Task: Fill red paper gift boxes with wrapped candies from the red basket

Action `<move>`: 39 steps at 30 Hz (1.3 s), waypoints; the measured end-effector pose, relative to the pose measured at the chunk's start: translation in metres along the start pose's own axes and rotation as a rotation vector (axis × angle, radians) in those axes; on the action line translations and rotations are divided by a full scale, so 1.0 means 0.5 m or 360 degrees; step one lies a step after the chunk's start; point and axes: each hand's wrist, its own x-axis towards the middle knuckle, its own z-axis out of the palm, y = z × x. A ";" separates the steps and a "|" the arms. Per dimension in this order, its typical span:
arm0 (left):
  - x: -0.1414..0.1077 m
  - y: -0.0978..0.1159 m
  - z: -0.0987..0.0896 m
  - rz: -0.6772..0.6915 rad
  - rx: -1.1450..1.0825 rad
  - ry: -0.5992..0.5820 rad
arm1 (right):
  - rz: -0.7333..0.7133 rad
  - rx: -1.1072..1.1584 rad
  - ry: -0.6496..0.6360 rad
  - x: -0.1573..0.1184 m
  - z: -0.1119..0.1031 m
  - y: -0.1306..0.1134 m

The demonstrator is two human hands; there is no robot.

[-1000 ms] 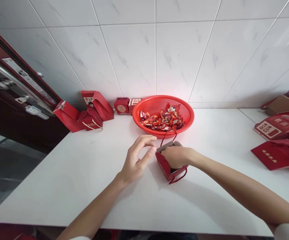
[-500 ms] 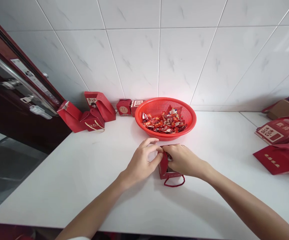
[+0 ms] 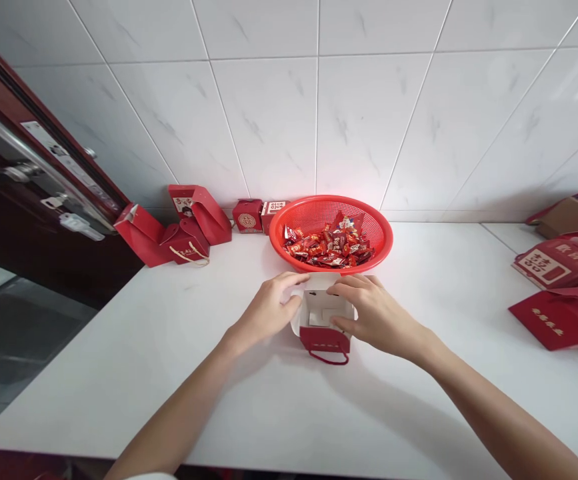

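A small red gift box stands on the white tabletop with its top flaps spread, showing its white inside. A dark red cord handle hangs from its near side. My left hand holds the box's left flap and back corner between thumb and fingers. My right hand grips the right side, with the thumb reaching over into the opening and the fingers along the back right edge. Just behind the box sits a red plastic basket with wrapped candies in it.
Folded red gift boxes stand at the back left, and two small red boxes lean near the wall. More red boxes are piled at the right. A dark door with keys borders the left side. A tiled wall rises behind.
My right hand has come out of the box to its right side. The flaps have spread, exposing the white inside, and the box has shifted slightly left. My left hand moved slightly left.
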 end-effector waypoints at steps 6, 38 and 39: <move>0.014 -0.022 -0.016 -0.0187 -0.0206 -0.0244 | -0.0149 0.0379 0.0019 -0.021 0.023 0.069; 0.032 -0.035 0.015 -0.0387 -0.0618 -0.0171 | -0.0110 0.0771 0.0549 -0.069 0.127 0.093; 0.034 -0.034 0.015 -0.0358 -0.0594 -0.0177 | -0.0136 0.0757 0.0592 -0.069 0.129 0.095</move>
